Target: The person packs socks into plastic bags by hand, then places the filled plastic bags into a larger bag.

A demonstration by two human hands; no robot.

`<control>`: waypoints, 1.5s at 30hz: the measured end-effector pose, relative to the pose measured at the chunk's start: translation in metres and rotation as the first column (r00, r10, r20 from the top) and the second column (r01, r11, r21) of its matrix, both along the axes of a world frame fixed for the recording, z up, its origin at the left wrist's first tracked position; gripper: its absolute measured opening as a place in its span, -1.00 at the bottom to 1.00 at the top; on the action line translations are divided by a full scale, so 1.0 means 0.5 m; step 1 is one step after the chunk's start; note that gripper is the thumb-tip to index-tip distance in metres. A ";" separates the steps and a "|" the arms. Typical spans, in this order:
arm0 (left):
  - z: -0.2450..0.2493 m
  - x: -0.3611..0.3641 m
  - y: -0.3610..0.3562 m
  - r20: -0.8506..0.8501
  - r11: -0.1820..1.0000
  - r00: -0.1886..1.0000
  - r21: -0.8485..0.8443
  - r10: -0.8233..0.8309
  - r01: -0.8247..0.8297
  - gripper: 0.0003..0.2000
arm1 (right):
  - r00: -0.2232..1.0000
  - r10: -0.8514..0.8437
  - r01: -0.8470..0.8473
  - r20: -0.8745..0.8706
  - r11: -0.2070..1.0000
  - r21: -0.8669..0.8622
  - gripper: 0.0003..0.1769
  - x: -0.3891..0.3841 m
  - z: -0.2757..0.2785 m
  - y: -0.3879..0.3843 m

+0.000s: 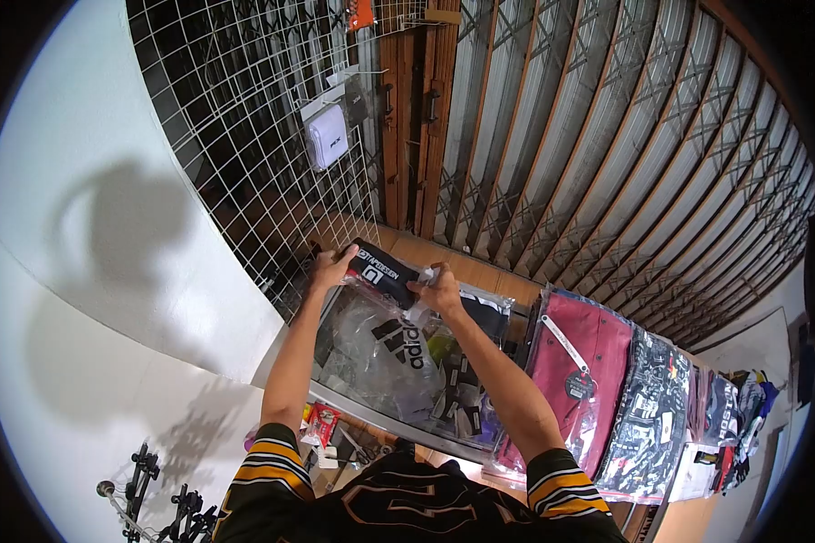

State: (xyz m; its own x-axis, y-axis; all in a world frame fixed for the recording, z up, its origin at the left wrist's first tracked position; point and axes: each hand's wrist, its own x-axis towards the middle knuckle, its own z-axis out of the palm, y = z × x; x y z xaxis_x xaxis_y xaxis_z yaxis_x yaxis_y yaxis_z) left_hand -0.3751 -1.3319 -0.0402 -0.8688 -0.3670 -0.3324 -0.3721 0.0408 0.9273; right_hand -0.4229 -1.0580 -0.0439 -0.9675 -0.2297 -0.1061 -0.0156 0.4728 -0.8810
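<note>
A black folded item [382, 274] with white lettering, partly in clear plastic, is held up between my two hands over a glass-topped case. My left hand [335, 269] is closed on its left end, thumb on top. At its right end, my right hand [437, 290] pinches the item and its clear wrapping. Just below lies a clear plastic bag [391, 348] with a black adidas logo, on the glass case [342, 395]. Small dark tagged packets [462, 395] show near the right part of the case.
To the right lie a red bagged garment [578, 366] and a black-and-white patterned one [647, 412]. A white wire grid [235, 118] holds a white packet [327, 136]. Behind stands a folding metal gate [598, 136]. Red packets [321, 423] and scissors lie below the case.
</note>
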 end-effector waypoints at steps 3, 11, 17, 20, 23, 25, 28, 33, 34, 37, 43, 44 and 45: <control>0.009 0.008 0.012 0.013 0.794 0.999 -0.608 0.040 -0.024 -0.35 | 0.998 -0.008 0.011 -0.068 0.999 0.051 -0.08 0.025 0.028 0.002; 0.001 -0.008 0.044 -0.483 0.638 0.840 -0.734 -0.248 -0.234 -0.65 | 0.867 0.144 0.066 -0.477 0.916 0.396 -0.08 0.102 0.086 -0.044; -0.014 -0.007 0.073 -0.265 0.513 0.894 -0.857 -0.362 -0.047 -0.62 | 0.785 0.435 -0.184 -0.441 0.843 0.505 -0.21 0.086 0.021 -0.078; -0.061 -0.004 0.065 -0.318 0.494 0.860 -0.865 -0.398 -0.091 -0.58 | 0.778 0.468 -0.205 -0.419 0.820 0.534 -0.24 0.083 -0.003 -0.080; -0.073 0.012 0.069 -0.401 0.536 0.829 -0.831 -0.389 -0.150 -0.57 | 0.750 0.487 -0.180 -0.448 0.802 0.570 -0.26 0.090 -0.011 -0.081; -0.065 0.024 0.079 -0.406 0.555 0.838 -0.818 -0.365 -0.154 -0.58 | 0.734 0.496 -0.165 -0.464 0.793 0.587 -0.28 0.096 -0.017 -0.082; -0.061 0.028 0.086 -0.406 0.564 0.849 -0.810 -0.338 -0.163 -0.59 | 0.722 0.491 -0.139 -0.488 0.794 0.592 -0.28 0.096 -0.022 -0.084; -0.066 0.025 0.084 -0.388 0.541 0.855 -0.826 -0.343 -0.158 -0.57 | 0.695 0.497 -0.100 -0.520 0.783 0.614 -0.29 0.093 -0.031 -0.087; -0.070 0.023 0.083 -0.385 0.539 0.858 -0.827 -0.341 -0.157 -0.57 | 0.696 0.497 -0.101 -0.518 0.782 0.615 -0.29 0.092 -0.033 -0.087; -0.075 0.021 0.079 -0.379 0.532 0.860 -0.832 -0.342 -0.155 -0.56 | 0.687 0.487 -0.087 -0.539 0.792 0.605 -0.28 0.090 -0.039 -0.089; -0.076 0.012 0.071 -0.378 0.525 0.856 -0.837 -0.354 -0.153 -0.57 | 0.742 0.521 -0.160 -0.422 0.749 0.643 -0.20 0.085 0.006 -0.080; -0.077 0.011 0.074 -0.370 0.527 0.863 -0.837 -0.343 -0.149 -0.56 | 0.766 0.524 -0.220 -0.373 0.759 0.613 -0.14 0.081 0.020 -0.071; -0.069 0.014 0.079 -0.374 0.526 0.860 -0.837 -0.348 -0.151 -0.56 | 0.785 0.528 -0.278 -0.324 0.767 0.578 -0.07 0.078 0.030 -0.065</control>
State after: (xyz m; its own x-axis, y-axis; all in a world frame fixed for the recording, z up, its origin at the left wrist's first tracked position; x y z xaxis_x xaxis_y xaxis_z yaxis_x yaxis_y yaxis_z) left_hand -0.3678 -1.2923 -0.0745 -0.8539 -0.1483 0.4989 0.1270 0.8703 0.4760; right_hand -0.3841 -1.0907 -0.0291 -0.7543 -0.6487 0.1010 -0.6316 0.6750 -0.3814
